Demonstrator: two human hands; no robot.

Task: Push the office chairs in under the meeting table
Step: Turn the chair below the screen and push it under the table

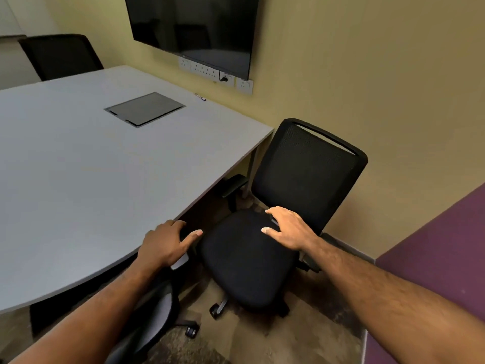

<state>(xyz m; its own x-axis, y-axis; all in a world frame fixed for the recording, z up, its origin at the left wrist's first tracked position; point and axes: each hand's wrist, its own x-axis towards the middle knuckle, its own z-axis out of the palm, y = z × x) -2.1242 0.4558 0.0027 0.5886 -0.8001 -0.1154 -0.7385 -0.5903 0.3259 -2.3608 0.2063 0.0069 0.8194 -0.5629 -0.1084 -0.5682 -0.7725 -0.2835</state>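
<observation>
Fingers of right hand (287, 228) spread, hovering over black chair (246, 258) seat, which stood turned side-on, right of the meeting table (105, 179) edge, backrest far. Left hand (164, 245), fingers curled, gripped near armrest (181, 261); table lay left of both.

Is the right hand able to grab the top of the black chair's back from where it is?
Probably yes. The right hand is spread open over the seat, and nothing lies between it and the top bar of the chair's backrest, which stands clear of the table.
</observation>
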